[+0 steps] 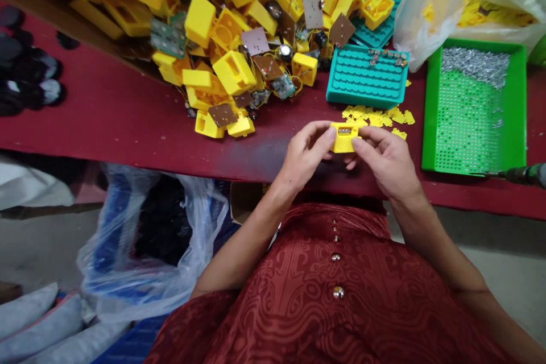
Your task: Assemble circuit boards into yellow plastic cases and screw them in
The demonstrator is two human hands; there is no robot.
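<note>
Between my two hands is a small yellow plastic housing (346,144), with a slatted grille of holes and an open slot that shows button cells inside. My left hand (307,151) pinches its left end between thumb and fingers. At its right end, my right hand (381,156) grips it the same way, thumb on the near face. Just beyond the housing, flat yellow plastic covers (375,118) lie scattered on the table. Behind them stands a teal tray (367,81) with rows of round pockets and a few button cells at its far right.
A heap of yellow housings (234,71) with circuit boards and wires spreads at the upper left. To the right stand a green tray (431,119) of screws, a screwdriver tip (507,174) and a plastic bag (420,17) of yellow pieces. A lined blue crate (108,227) sits below the red table (140,131).
</note>
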